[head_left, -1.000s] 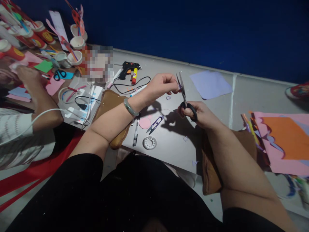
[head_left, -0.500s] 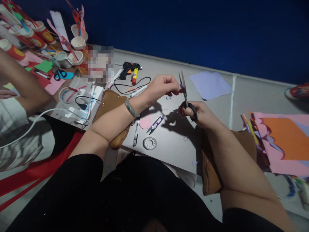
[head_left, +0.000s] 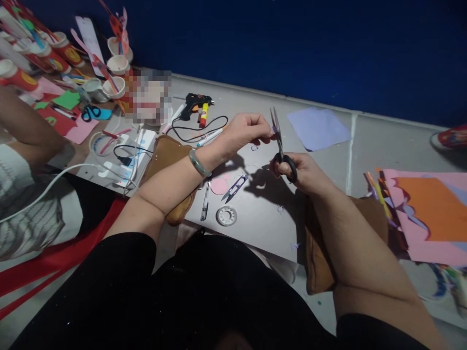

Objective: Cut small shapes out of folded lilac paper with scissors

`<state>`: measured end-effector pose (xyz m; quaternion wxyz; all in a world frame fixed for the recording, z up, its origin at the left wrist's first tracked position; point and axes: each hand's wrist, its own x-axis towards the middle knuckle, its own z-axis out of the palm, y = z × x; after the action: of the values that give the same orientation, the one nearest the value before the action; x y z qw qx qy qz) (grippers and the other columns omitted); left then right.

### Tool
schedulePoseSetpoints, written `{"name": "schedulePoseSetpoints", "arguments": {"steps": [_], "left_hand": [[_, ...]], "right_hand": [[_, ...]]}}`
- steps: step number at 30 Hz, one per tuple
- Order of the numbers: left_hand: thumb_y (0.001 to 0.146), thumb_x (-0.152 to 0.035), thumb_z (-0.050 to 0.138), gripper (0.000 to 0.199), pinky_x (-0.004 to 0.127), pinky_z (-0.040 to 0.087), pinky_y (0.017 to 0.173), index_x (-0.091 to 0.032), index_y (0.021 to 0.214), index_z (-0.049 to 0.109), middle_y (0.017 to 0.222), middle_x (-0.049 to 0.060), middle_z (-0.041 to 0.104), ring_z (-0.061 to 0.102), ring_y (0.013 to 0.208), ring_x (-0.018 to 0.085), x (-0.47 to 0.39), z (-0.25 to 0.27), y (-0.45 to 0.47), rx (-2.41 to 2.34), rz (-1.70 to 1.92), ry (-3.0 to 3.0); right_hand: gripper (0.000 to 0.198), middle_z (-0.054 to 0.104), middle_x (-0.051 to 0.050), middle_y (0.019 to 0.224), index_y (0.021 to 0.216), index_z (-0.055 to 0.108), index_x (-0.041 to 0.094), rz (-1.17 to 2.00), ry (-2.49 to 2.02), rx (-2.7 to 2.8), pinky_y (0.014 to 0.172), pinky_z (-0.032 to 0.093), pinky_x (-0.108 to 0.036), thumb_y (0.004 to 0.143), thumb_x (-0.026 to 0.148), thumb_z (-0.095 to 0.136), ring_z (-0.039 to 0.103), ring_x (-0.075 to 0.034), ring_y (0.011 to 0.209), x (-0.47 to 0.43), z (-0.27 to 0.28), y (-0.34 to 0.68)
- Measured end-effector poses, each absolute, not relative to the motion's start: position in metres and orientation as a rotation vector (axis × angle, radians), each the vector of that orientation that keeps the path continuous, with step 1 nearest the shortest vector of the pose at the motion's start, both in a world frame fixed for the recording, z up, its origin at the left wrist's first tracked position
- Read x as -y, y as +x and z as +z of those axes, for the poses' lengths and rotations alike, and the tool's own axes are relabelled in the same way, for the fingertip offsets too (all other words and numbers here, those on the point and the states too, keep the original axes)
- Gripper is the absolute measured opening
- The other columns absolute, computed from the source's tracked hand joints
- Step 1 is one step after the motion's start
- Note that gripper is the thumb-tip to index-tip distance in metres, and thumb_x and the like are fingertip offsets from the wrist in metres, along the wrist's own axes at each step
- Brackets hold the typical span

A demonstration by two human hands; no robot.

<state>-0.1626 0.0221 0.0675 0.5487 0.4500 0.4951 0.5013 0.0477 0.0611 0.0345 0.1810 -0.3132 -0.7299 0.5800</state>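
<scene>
Above the table, my left hand [head_left: 250,130] pinches a small piece of purple paper [head_left: 273,130] between thumb and fingertips. My right hand [head_left: 301,170] is closed around the black handles of a pair of scissors [head_left: 280,138]. Its blades point up and away, slightly parted, right beside the paper piece. Under my hands lie purple-handled thread snips [head_left: 235,188], a pink paper circle [head_left: 219,185], a pen [head_left: 206,201] and a white tape roll [head_left: 226,216]. A sheet of purple paper [head_left: 318,128] rests beyond my right hand.
A black glue gun [head_left: 193,104] and a glue stick [head_left: 203,115] lie at the back, with a looping cord. At left are a power strip [head_left: 136,158], cups of tools and a co-worker's arm [head_left: 32,121]. Orange and pink paper sheets [head_left: 434,209] are stacked at right.
My hands, the scissors and the purple piece stay nearly where they were. The co-worker's arm at the left has shifted a little.
</scene>
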Motion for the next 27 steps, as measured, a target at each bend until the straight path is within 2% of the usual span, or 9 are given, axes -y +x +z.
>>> {"name": "schedulePoseSetpoints", "arguments": {"steps": [4,9,12,15,17,20,27], "left_hand": [[0.084,-0.009,0.062,0.019,0.024,0.046,0.073,-0.016,0.068,0.054,0.075,0.001,0.071,0.064,0.072,0.007,-0.021,0.073,-0.161,-1.197,1.179,1.062],[0.082,-0.015,0.063,0.011,0.025,0.046,0.075,-0.014,0.072,0.061,0.08,0.004,0.072,0.063,0.076,0.009,-0.028,0.075,-0.176,-1.358,1.024,1.275],[0.075,-0.014,0.067,0.005,0.026,0.045,0.073,-0.014,0.07,0.067,0.071,0.003,0.068,0.06,0.072,0.01,-0.034,0.072,-0.194,-1.497,0.709,1.564],[0.07,-0.014,0.07,0.003,0.029,0.044,0.072,-0.014,0.07,0.073,0.064,0.002,0.064,0.059,0.069,0.013,-0.037,0.069,-0.209,-1.65,0.215,1.779],[0.07,-0.015,0.071,0.01,0.031,0.044,0.071,-0.015,0.076,0.078,0.065,0.003,0.065,0.061,0.07,0.016,-0.036,0.067,-0.213,-1.679,-0.068,1.844],[0.072,-0.02,0.071,0.023,0.032,0.046,0.071,-0.015,0.091,0.083,0.073,0.006,0.071,0.063,0.074,0.018,-0.035,0.067,-0.211,-1.668,-0.28,1.864],[0.075,-0.018,0.071,0.035,0.03,0.047,0.075,-0.015,0.107,0.085,0.095,0.009,0.08,0.068,0.085,0.02,-0.036,0.065,-0.208,-1.739,-0.32,1.864]], "right_hand": [[0.066,0.056,-0.002,0.06,0.059,0.061,0.022,1.607,-0.879,2.062,0.054,0.037,-0.032,0.069,0.085,0.079,0.048,-0.015,0.058,-0.061,0.034,0.048],[0.068,0.058,-0.001,0.059,0.059,0.062,0.022,1.485,-0.837,1.917,0.057,0.04,-0.032,0.07,0.087,0.076,0.051,-0.015,0.058,-0.064,0.027,0.048],[0.064,0.059,0.0,0.059,0.06,0.059,0.023,1.468,-0.797,1.754,0.059,0.043,-0.033,0.074,0.084,0.077,0.052,-0.014,0.055,-0.066,0.02,0.047],[0.062,0.058,0.001,0.06,0.061,0.059,0.025,1.46,-0.818,1.702,0.063,0.048,-0.036,0.076,0.082,0.076,0.052,-0.014,0.054,-0.068,0.016,0.047],[0.061,0.057,0.001,0.059,0.062,0.059,0.026,1.465,-0.823,1.706,0.065,0.05,-0.037,0.077,0.082,0.076,0.052,-0.015,0.054,-0.069,0.014,0.047],[0.06,0.056,0.001,0.06,0.063,0.059,0.025,1.469,-0.81,1.718,0.067,0.049,-0.038,0.078,0.081,0.076,0.051,-0.014,0.054,-0.07,0.012,0.048],[0.06,0.059,-0.001,0.06,0.061,0.06,0.022,1.539,-0.794,1.634,0.062,0.042,-0.037,0.073,0.075,0.084,0.051,-0.012,0.054,-0.067,0.015,0.046]]}}
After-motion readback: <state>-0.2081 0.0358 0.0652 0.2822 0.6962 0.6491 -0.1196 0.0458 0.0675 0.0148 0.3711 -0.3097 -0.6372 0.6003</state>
